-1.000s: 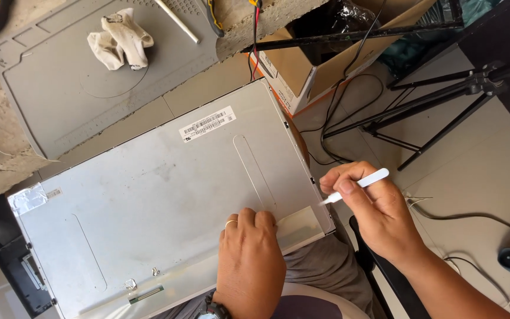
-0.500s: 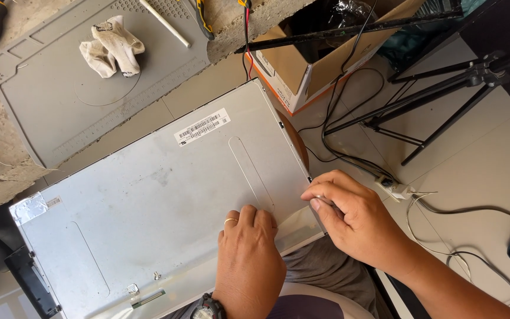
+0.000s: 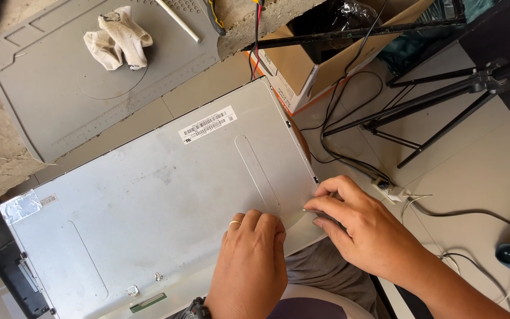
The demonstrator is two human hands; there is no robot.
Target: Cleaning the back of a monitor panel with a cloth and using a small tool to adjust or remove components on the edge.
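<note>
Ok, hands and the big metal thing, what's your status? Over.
Left hand flat on the grey metal panel. Right hand pinching the panel's right edge, fingers curled over it. Cables on the floor beside it, not touching.

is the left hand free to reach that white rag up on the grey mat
Probably yes: the left hand lies flat on the metal panel, holding nothing, and only bare panel lies between it and the white rag.
</note>
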